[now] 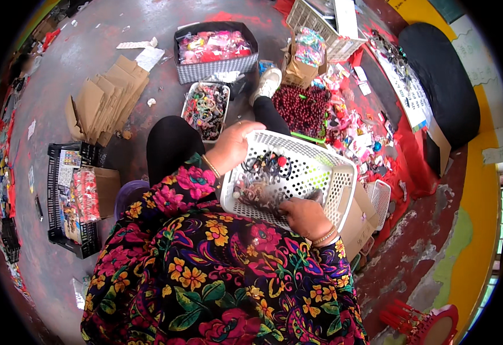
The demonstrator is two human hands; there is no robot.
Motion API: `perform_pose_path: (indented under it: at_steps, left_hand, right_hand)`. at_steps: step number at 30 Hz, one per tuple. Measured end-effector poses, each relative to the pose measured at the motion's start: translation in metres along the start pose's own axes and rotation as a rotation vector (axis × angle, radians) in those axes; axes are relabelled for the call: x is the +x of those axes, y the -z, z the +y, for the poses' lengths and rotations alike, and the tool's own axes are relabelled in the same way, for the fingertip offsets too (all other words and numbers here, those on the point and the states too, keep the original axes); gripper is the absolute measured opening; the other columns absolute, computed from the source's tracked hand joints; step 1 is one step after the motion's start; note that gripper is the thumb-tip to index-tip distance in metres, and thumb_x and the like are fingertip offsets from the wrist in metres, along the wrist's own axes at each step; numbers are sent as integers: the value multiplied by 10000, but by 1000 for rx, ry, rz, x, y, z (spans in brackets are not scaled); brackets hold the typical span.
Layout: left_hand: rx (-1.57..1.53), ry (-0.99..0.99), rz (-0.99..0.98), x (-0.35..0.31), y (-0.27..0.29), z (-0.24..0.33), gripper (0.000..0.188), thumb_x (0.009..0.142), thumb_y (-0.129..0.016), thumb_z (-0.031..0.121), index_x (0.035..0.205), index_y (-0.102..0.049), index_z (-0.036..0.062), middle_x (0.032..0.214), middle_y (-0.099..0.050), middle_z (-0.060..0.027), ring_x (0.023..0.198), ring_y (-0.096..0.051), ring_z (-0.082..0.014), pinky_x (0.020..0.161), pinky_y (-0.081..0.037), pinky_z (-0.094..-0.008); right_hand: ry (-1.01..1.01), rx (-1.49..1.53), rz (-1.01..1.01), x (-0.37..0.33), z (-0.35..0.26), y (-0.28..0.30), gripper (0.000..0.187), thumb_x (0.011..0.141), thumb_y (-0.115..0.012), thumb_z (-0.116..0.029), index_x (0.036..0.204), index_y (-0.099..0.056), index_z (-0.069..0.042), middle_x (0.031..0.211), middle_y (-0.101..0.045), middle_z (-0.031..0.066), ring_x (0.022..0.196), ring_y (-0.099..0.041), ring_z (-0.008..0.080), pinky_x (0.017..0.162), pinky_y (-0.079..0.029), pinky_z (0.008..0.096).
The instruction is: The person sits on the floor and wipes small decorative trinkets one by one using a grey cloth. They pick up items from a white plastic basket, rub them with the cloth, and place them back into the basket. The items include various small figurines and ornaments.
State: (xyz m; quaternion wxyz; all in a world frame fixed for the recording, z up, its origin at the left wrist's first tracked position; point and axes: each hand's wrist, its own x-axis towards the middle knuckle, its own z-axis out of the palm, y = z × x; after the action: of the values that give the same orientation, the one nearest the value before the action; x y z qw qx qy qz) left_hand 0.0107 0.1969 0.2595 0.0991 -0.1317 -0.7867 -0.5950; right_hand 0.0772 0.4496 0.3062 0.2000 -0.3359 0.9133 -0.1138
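A white perforated plastic basket sits tilted over my lap. My left hand is closed around its far left rim, thumb pointing along the edge. Inside the basket lie a bag-like heap of brownish hair ties and several black hair ties with small red and white beads. My right hand reaches over the near side into the basket, fingers curled down beside the brownish heap. What those fingers hold, if anything, is hidden.
Ahead stand a white tray of mixed hair ties, a grey checked box of pink packets and a tray of dark red beads. Folded cardboard and a black crate are at left. Loose goods cover the right.
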Motion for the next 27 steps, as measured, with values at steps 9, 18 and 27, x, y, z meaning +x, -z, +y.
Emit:
perform_pose_path:
  at_steps: [9,18,27]
  left_hand:
    - [99,-50,-114,16,-14,2,527,664,-363,-167,1119,-532,39,1062,-552,-141,1013,-542,-276,888,-409,-315]
    - [111,-12,-214,34,-30,-4,424,743,-463,-117,1136,-517,34,1087,-527,-140,1008,-539,-265,894,-415,-312]
    - [307,-462,-1015,39,-49,84,473,696,-604,56,1157,-497,47,1143,-474,-170,1070,-461,-314,887,-419,-372]
  right_hand:
    - [147,404,248,-7,-15,27,356,709,-495,76,1015,-607,-69,847,-608,94,699,-600,248,611,-485,310]
    - [328,1614,794,-32,37,70,177,831,-515,-178,857,-540,-5,694,-550,68,514,-509,135,452,-416,238]
    - [394,2146,852,-10,58,64,280,841,-520,-264,942,-537,-3,619,-412,23,546,-390,145,508,-322,270]
